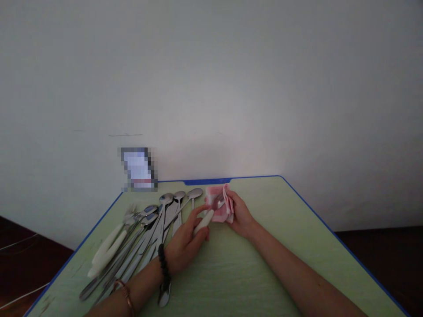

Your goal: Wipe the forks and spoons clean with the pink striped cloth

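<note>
Between the fingers of my left hand point(187, 242) is the white handle of a spoon point(207, 218), its metal bowl pointing away to the right. A pink and white cloth point(216, 216) lies under and around the bowl of that spoon. My right hand point(243, 215) grips the cloth from the right side, its fingers partly hidden behind the folds. Both hands are close together above the table. Left of them, and partly beneath my left forearm, lies a spread of metal spoons point(166, 199) and other cutlery.
White-handled forks point(112, 244) lie at the left of the pile. A blurred-out phone-like device point(137, 167) leans on the wall point(211, 88) at the back left. The green table point(264, 264) has a blue edge and touches the wall.
</note>
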The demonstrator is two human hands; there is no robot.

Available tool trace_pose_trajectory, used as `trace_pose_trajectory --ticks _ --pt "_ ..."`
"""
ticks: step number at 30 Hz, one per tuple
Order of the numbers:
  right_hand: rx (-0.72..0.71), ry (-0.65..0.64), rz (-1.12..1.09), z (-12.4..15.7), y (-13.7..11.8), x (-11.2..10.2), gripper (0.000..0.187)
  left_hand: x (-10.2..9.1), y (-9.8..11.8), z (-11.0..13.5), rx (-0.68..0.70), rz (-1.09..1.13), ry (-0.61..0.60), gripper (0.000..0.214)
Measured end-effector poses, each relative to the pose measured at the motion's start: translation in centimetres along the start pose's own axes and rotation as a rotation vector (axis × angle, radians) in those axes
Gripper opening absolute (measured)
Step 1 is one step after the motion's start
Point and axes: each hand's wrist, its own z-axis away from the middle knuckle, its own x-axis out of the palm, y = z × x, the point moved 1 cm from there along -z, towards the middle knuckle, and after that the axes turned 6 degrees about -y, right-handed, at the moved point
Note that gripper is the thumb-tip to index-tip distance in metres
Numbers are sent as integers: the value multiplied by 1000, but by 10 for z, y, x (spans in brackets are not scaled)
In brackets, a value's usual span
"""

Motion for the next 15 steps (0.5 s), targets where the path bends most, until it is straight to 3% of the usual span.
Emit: trace_pose_trajectory --ticks 9,15 --pt "-26 -78 -64 4 -5 3 49 1 -2 1 29 34 9 44" --pt "27 -37 -20 2 0 -1 20 1 -6 1 44 -50 19 42"
